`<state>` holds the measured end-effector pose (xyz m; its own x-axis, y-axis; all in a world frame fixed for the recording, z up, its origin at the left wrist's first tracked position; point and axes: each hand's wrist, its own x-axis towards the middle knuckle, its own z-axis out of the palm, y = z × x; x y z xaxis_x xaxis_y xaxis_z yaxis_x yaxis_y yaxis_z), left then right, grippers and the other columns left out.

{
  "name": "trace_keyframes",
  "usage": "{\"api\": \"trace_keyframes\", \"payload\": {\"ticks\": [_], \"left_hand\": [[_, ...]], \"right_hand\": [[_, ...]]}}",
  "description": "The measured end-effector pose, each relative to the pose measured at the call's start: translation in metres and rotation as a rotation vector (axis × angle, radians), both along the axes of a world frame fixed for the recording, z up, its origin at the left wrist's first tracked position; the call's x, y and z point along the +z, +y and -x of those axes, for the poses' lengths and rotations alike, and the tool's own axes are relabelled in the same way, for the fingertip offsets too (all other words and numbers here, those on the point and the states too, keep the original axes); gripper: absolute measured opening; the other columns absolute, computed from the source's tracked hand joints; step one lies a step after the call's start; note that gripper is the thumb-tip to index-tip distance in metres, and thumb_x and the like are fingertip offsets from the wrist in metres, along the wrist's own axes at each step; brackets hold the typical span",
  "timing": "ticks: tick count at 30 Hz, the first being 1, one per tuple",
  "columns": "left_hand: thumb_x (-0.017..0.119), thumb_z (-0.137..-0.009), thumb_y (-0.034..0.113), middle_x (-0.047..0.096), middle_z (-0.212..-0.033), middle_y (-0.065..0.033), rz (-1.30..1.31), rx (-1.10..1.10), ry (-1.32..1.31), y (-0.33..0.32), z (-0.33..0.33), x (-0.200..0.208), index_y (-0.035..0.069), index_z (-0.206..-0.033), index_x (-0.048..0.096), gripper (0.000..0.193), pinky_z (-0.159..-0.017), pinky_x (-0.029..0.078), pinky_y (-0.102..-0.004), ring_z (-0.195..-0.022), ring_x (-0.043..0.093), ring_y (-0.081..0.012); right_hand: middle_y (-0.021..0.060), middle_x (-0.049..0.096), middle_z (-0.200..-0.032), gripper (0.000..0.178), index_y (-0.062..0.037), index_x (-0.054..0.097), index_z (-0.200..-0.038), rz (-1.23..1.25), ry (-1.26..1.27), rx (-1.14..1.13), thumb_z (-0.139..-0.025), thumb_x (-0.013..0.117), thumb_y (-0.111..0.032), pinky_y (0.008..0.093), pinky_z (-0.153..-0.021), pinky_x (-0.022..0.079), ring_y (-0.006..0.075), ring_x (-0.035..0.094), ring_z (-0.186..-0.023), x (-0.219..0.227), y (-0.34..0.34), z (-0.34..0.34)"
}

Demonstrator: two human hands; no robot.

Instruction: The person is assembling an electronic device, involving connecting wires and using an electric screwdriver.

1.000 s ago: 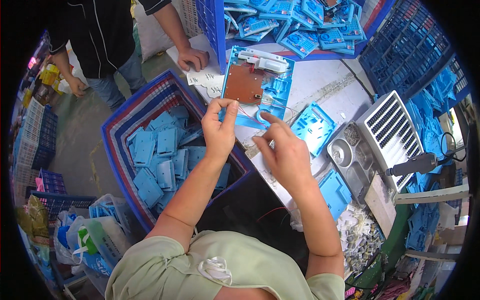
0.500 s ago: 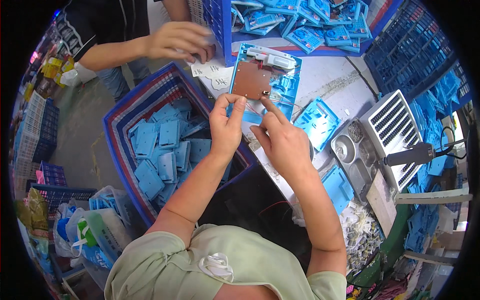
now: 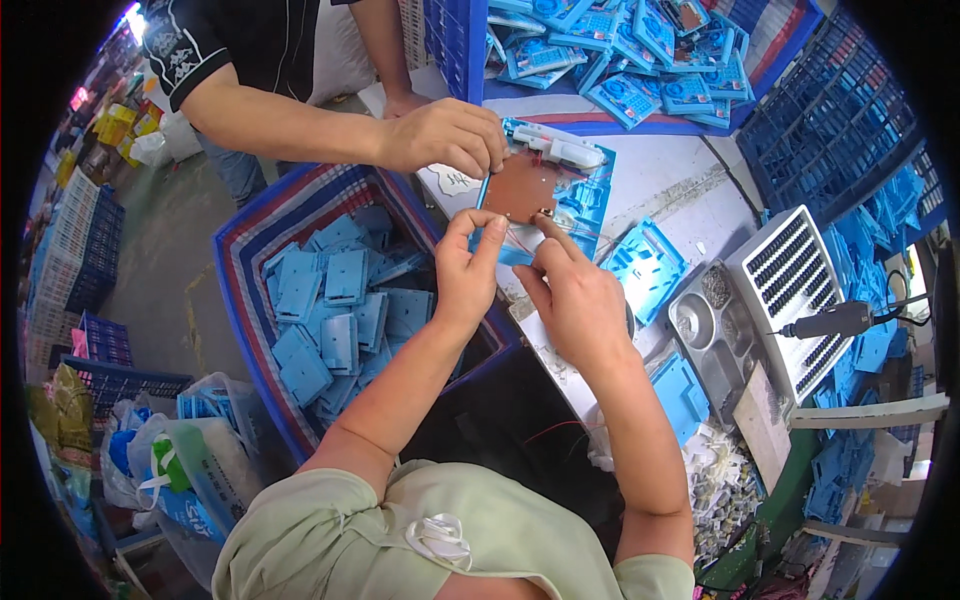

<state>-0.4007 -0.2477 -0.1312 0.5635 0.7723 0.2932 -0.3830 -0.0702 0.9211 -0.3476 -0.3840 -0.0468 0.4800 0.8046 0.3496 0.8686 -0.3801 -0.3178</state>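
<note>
A blue plastic casing point(image 3: 597, 205) lies open on the white table, a brown circuit board point(image 3: 520, 188) and a white plastic part point(image 3: 560, 147) inside, with thin wires. My left hand point(image 3: 468, 265) is closed on the casing's near left corner, thumb and forefinger pinched by the board. My right hand point(image 3: 575, 295) sets its forefinger on the board's near right corner, beside a small dark component point(image 3: 545, 213); its thumb stands apart and the other fingers are curled. A co-worker's hand point(image 3: 450, 138) reaches in from the left, fingertips at the casing's far left edge.
Left stands a lined crate point(image 3: 235, 260) of blue plastic pieces. Another crate point(image 3: 465, 50) at the back holds blue assembled units. On the right are a blue casing half point(image 3: 642, 265), a metal tray point(image 3: 735, 335) of small parts, a white rack point(image 3: 790, 255) and an electric screwdriver point(image 3: 835, 320).
The co-worker's hand has moved right from beside the paper to the casing's far left edge. My hands keep their hold and forefinger contact. The whole view has shifted slightly.
</note>
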Motion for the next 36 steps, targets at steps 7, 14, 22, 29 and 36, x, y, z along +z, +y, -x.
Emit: {"api": "trace_keyframes", "payload": {"ticks": [7, 14, 22, 29, 36], "left_hand": [[0.065, -0.102, 0.018, 0.063, -0.095, -0.0017, 0.070, -0.027, -0.054, 0.032, -0.015, -0.010, 0.006, -0.098, 0.060, 0.013, -0.077, 0.054, -0.0263, -0.087, 0.061, -0.0083], [0.063, -0.103, 0.015, 0.064, -0.115, -0.0114, 0.127, 0.062, -0.168, 0.098, -0.012, 0.013, 0.003, -0.102, 0.061, 0.012, -0.098, 0.050, -0.0382, -0.109, 0.061, -0.0200], [0.067, -0.092, 0.023, 0.067, -0.121, -0.0098, -1.315, 0.739, 0.452, 0.138, 0.014, 0.086, 0.009, -0.090, 0.068, 0.015, -0.104, 0.032, -0.0540, -0.123, 0.053, -0.0327], [0.060, -0.094, 0.035, 0.072, -0.109, -0.0154, -1.135, 0.607, 1.186, 0.234, 0.028, 0.103, 0.009, -0.098, 0.074, 0.030, -0.101, 0.034, -0.0660, -0.115, 0.062, -0.0350], [0.055, -0.105, 0.015, 0.052, -0.077, -0.0085, -0.797, -0.077, 0.457, 0.058, 0.027, 0.037, -0.005, -0.087, 0.055, 0.026, -0.068, 0.043, -0.0311, -0.074, 0.050, -0.0134]], "right_hand": [[0.0134, 0.063, -0.073, 0.025, -0.0038, 0.060, -0.081, -0.327, 0.134, 0.011, -0.091, 0.075, -0.021, 0.0419, -0.054, 0.046, 0.0319, 0.063, -0.061, 0.021, -0.046, 0.009], [0.0122, 0.049, -0.069, 0.021, -0.0004, 0.052, -0.082, -0.358, 0.437, -0.418, -0.102, 0.053, -0.008, 0.0336, -0.059, 0.039, 0.0243, 0.049, -0.062, -0.022, -0.203, 0.033], [0.0038, 0.051, -0.073, 0.025, -0.0022, 0.053, -0.085, -0.627, 0.550, -0.697, -0.106, 0.048, -0.014, 0.0285, -0.064, 0.039, 0.0125, 0.047, -0.067, -0.048, -0.279, 0.095], [0.0066, 0.047, -0.078, 0.027, -0.0002, 0.050, -0.092, -0.591, 0.476, -0.661, -0.108, 0.039, -0.019, 0.0310, -0.067, 0.036, 0.0168, 0.043, -0.071, -0.046, -0.276, 0.092], [0.0110, 0.059, -0.090, 0.005, 0.0021, 0.059, -0.096, -0.506, 0.352, -0.815, -0.092, 0.062, 0.000, 0.0322, -0.080, 0.045, 0.0216, 0.058, -0.085, -0.045, -0.300, 0.070]]}}
